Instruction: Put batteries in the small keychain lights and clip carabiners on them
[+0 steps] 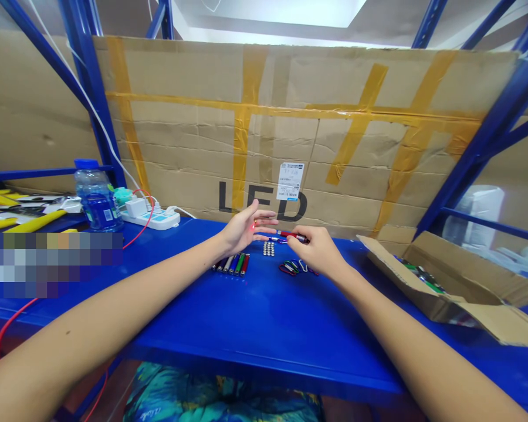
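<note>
My right hand [314,249] grips a small red laser pointer [295,235], aimed leftward. A red dot of light glows on the palm of my left hand [247,227], which is open with its fingers spread and nothing in it. Below the left hand, several mini torch-like tubes [234,264] in different colours lie in a row. Between the hands is a block of silver button cells [268,249]. Close to the right fingers, a blue tube [276,239] lies on the table. Coloured carabiners [294,267] rest beneath the right wrist.
An open cardboard box [444,293] with small parts stands at the right. Toward the left are a power strip [158,219], a plastic bottle [95,196] and yellow-handled tools [30,223]. A large cardboard panel [193,146] rises behind the blue table [255,322].
</note>
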Motion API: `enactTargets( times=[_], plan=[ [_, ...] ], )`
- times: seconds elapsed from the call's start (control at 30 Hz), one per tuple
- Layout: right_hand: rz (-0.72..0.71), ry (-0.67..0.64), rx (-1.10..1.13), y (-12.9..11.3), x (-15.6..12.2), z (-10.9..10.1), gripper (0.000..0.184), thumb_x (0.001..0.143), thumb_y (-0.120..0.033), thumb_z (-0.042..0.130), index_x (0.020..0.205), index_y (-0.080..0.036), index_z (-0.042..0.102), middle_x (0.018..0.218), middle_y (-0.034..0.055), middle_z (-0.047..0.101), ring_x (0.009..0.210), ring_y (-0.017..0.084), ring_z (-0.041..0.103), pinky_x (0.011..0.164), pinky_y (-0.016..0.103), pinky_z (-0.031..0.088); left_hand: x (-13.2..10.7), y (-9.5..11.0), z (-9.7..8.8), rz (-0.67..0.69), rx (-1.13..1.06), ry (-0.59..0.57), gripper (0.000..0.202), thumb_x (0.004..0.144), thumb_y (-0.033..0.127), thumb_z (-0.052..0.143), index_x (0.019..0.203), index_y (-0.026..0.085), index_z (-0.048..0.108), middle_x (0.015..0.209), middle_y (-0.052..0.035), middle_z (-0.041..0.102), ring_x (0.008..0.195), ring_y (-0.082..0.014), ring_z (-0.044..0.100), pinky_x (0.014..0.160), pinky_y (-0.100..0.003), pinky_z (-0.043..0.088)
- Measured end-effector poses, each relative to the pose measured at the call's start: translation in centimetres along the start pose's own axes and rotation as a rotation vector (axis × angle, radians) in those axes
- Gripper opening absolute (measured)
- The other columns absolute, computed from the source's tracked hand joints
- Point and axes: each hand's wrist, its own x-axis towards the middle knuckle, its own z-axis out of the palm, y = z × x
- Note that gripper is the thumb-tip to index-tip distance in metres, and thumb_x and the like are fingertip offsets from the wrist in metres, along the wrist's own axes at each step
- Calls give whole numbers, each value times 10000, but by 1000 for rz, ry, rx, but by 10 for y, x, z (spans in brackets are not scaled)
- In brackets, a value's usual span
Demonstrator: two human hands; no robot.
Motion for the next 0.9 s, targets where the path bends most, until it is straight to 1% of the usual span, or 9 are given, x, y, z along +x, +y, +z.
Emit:
enactTargets(
  times=[0.1, 0.23, 0.37, 0.53, 0.73, 0.9],
  plan=[
    [0, -11, 1, 1, 0, 0, 217, 772, -279, 500, 604, -168, 580, 529, -16, 496, 547, 126, 420, 536, 264, 286, 1, 0, -1, 0, -1, 0, 678, 883, 675, 386, 1192, 117, 617, 1267, -196, 606, 1125, -320, 596, 903, -420, 481],
    [-3, -17, -7, 1, 0, 0, 210, 768, -266, 501, 604, -166, 586, 525, -18, 490, 547, 125, 421, 537, 265, 286, 1, -1, -2, -13, -9, 4, 673, 897, 674, 357, 1169, 121, 628, 1260, -192, 611, 1103, -309, 606, 890, -414, 486],
    [-13, -12, 4, 1, 1, 0, 207, 773, -267, 509, 621, -163, 604, 533, -21, 492, 553, 123, 425, 539, 260, 293, 0, 0, 0, -14, -7, -3, 670, 896, 680, 349, 1153, 132, 636, 1239, -181, 625, 1102, -307, 605, 902, -423, 477],
    [-10, -16, 1, 2, 1, 1, 225, 791, -289, 516, 665, -157, 648, 552, -18, 526, 553, 124, 424, 545, 261, 306, -1, 0, 1, -14, -6, -6, 653, 883, 676, 387, 1139, 131, 638, 1234, -179, 630, 1127, -314, 592, 925, -424, 465],
    [-21, -32, -6, 2, 1, 0, 241, 805, -302, 507, 662, -160, 640, 556, -11, 532, 561, 129, 430, 549, 263, 307, 0, -1, -1, -23, -35, -32, 654, 887, 681, 372, 1133, 138, 640, 1214, -177, 643, 1119, -312, 595, 919, -425, 459],
    [-35, -36, -8, 3, 2, -2, 221, 803, -294, 513, 681, -163, 642, 571, -15, 531, 574, 130, 435, 560, 262, 316, -1, 0, -1, -38, -44, -25, 682, 876, 701, 369, 1141, 133, 638, 1194, -181, 653, 1078, -303, 609, 911, -427, 454]
  ],
)
